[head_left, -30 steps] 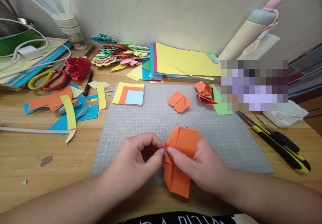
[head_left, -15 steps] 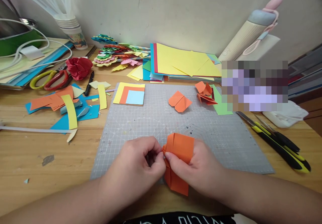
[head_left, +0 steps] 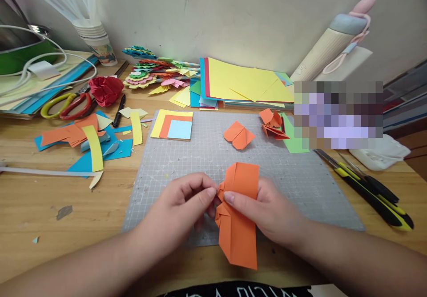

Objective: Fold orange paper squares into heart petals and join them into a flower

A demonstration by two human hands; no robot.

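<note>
A folded sheet of orange paper (head_left: 240, 234) is held upright over the near part of the grey cutting mat (head_left: 160, 168). My right hand (head_left: 271, 208) grips it from the right, thumb on the front face and fingers hidden behind. At its left edge are small tucked folds, where my left hand (head_left: 190, 203) is closed with thumb and fingertips at the upper fold. Farther back on the mat lie a folded orange paper piece (head_left: 239, 135), more orange folded pieces (head_left: 271, 123) and a stack of square papers (head_left: 179, 129) in yellow, orange and light blue.
Paper scraps (head_left: 70, 132), scissors (head_left: 80, 103), a black pen (head_left: 119, 110) and a crumpled red paper ball (head_left: 106, 90) lie left. Behind are paper flowers (head_left: 143, 77) and coloured sheets (head_left: 243, 79). A yellow-black utility knife (head_left: 373, 199) rests on the right.
The orange paper has opened out flatter toward me, showing more of its face and lower half. My left fingers have shifted slightly up along its left edge.
</note>
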